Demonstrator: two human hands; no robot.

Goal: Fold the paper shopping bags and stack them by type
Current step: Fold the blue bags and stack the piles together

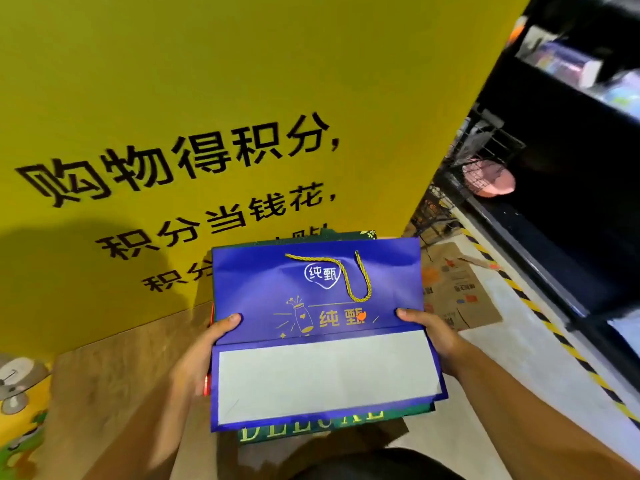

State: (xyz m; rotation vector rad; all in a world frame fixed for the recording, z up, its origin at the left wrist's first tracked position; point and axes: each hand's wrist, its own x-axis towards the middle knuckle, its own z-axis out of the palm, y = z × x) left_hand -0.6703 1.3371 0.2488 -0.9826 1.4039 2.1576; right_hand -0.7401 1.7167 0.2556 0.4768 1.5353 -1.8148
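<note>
2 hands, left [203,346] and right [431,336], pinch flat glossy blue bag [263,282].

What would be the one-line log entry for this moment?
blue bag: folded flat, bottom flap up | left hand: grips left edge | right hand: grips right edge | underneath: green bag
</note>
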